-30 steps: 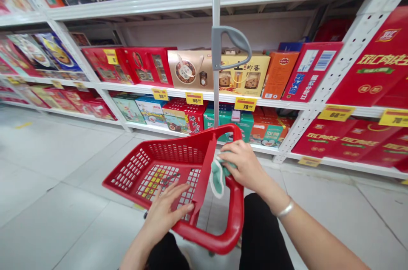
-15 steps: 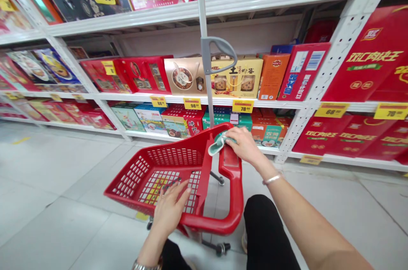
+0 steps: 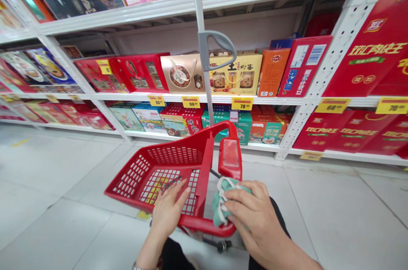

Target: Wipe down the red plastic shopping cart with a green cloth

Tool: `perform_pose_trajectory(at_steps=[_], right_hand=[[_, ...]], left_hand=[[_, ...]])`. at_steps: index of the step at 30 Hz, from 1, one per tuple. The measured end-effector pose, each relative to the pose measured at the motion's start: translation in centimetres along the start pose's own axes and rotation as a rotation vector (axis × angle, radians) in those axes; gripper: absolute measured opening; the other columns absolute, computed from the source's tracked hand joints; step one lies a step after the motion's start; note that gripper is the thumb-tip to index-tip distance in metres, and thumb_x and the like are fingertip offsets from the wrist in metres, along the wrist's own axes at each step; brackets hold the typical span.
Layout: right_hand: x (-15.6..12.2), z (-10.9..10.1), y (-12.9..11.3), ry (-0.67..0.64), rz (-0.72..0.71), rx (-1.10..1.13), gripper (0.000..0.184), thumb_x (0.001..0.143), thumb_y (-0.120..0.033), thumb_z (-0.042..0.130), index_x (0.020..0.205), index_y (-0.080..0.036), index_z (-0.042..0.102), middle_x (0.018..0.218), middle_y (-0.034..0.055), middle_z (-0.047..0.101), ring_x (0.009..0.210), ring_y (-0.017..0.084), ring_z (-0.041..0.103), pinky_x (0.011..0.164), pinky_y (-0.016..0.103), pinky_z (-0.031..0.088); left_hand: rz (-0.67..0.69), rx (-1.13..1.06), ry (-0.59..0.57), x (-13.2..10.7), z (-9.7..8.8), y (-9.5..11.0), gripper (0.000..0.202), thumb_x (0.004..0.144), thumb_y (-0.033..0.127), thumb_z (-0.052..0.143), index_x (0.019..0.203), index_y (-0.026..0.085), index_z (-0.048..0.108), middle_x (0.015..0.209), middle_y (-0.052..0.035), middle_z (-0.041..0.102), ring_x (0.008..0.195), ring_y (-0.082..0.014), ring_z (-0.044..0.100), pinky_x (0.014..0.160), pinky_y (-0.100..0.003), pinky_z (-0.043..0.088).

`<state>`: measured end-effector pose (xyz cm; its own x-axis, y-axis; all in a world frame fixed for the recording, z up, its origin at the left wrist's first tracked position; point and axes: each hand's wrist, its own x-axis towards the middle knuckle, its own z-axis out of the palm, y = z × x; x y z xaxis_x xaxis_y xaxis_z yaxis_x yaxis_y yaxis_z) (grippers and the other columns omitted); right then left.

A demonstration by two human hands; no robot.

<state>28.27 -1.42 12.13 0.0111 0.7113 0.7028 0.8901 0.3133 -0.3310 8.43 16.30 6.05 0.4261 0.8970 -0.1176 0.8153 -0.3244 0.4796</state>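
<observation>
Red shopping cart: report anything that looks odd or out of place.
A mint-green cloth looks odd: the right hand grips it against the red cart's near rim, and it's unlike the boxed goods on the shelves.

White metal shelving [image 3: 331,70] packed with boxed gift sets [image 3: 239,74] lines a pale tiled floor [image 3: 344,206].

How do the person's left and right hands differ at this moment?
The left hand is open, with fingers spread, while the right hand is curled around a mint-green cloth. The left hand holds nothing, whereas the right hand pinches that cloth between fingers and thumb. The left hand lies over the mesh of the red plastic basket; the right hand is further right, by the basket's near rim. Both hands are bare and close to the basket.
</observation>
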Motion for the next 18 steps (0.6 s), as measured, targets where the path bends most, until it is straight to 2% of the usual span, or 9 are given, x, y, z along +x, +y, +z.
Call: perform_pose_trajectory(at_steps=[3,6,12,15,18], right_hand=[[-0.1,-0.5,-0.1,-0.044,-0.05,0.024,0.014,0.094,-0.018,0.058,0.103,-0.023,0.068,0.105,0.0029,0.074,0.097,0.021,0.057,0.086,0.037,0.041],[0.1,-0.3,0.4,-0.074,-0.019,0.043,0.014,0.094,-0.019,0.058,0.102,-0.025,0.068,0.105,0.0026,0.074,0.097,0.021,0.057,0.087,0.038,0.042],[2.7,1.5,5.4,-0.059,0.154,-0.004,0.017,0.098,-0.019,0.055,0.099,-0.025,0.07,0.109,0.0032,0.072,0.102,0.022,0.056,0.087,0.038,0.039],[4.2,2.0,7.0,-0.074,0.209,-0.036,0.015,0.097,-0.021,0.057,0.093,-0.024,0.07,0.11,0.003,0.072,0.101,0.023,0.054,0.085,0.038,0.036],[4.5,2.0,6.2,-0.12,0.219,-0.107,0.014,0.095,-0.019,0.058,0.087,-0.023,0.069,0.103,0.0028,0.073,0.097,0.023,0.053,0.082,0.039,0.032]], left_hand=[[-0.009,-0.004,-0.008,0.2,0.1,0.0,0.049,0.092,0.052,0.044,0.133,0.033,0.064,0.141,-0.0018,0.064,0.138,-0.0257,0.053,0.125,-0.054,0.02],[-0.014,-0.006,-0.024,0.5,0.1,-0.1,0.049,0.093,0.052,0.043,0.134,0.033,0.064,0.142,-0.0016,0.063,0.139,-0.0259,0.051,0.125,-0.056,0.018],[0.013,-0.004,-0.032,1.5,0.4,0.9,0.051,0.092,0.055,0.045,0.133,0.033,0.064,0.142,-0.0027,0.063,0.139,-0.0265,0.051,0.124,-0.054,0.021],[0.024,-0.013,-0.015,2.4,0.7,2.1,0.05,0.093,0.056,0.042,0.129,0.033,0.067,0.138,-0.0027,0.066,0.133,-0.0273,0.057,0.121,-0.052,0.029],[-0.02,0.011,-0.011,3.6,0.7,3.4,0.052,0.094,0.057,0.037,0.128,0.033,0.068,0.133,-0.0041,0.069,0.127,-0.03,0.061,0.116,-0.051,0.036]])
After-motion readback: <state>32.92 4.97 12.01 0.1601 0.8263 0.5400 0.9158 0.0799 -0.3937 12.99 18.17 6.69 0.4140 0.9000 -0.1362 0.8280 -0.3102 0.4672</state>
